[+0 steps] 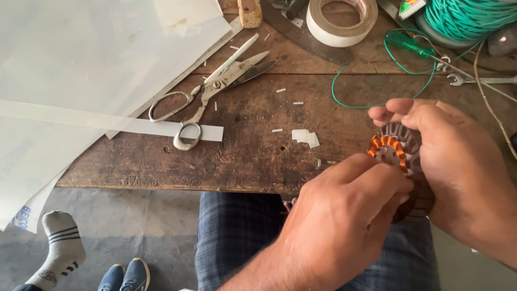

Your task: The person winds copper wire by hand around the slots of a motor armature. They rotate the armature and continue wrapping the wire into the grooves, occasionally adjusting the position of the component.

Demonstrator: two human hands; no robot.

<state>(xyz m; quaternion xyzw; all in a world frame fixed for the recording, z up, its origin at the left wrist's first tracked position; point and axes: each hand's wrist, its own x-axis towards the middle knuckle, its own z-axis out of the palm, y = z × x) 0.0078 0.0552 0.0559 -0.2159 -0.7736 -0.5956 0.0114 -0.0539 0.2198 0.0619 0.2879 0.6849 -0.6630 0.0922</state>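
Workbench's a mess; both hands, left point(344, 215) and right point(458, 161), pinch the stator point(398, 148), mid-winding I'd guess, next wants careful slot tucking

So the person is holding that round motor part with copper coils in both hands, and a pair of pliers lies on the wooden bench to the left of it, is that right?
Not quite. The tool lying on the wooden bench to the left is a pair of scissors, not pliers, as the head view shows. The rest holds: both the left hand and the right hand hold the round motor part with copper coils.
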